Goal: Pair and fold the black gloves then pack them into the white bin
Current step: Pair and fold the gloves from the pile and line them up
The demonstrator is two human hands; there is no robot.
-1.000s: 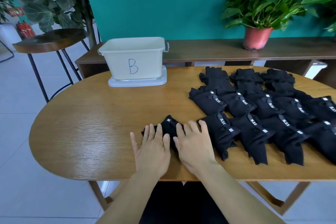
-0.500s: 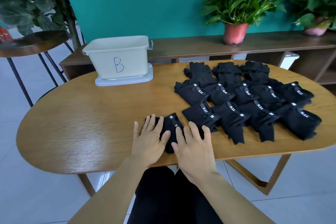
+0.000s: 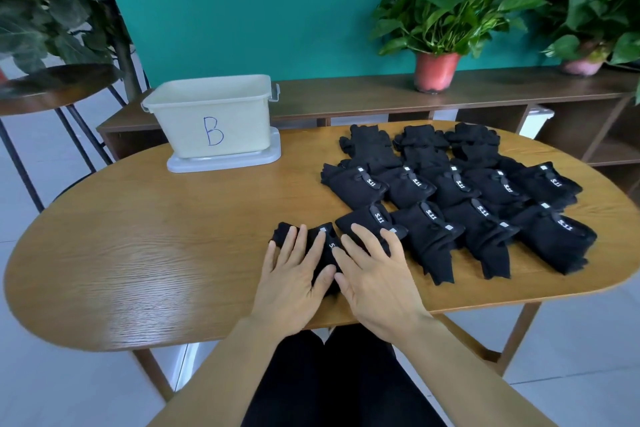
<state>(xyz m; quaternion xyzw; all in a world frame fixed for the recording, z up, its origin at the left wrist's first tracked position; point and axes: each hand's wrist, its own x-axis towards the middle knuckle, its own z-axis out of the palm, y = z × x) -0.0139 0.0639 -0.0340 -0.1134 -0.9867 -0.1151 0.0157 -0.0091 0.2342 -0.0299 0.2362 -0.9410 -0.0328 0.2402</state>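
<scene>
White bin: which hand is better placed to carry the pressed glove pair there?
Probably left. The left hand presses the glove pair on the side nearer the white bin; the right hand is farther, beside the glove rows.

bare forearms, ringless hands (image 3: pixel 346 284), black trousers (image 3: pixel 339 381).
</scene>
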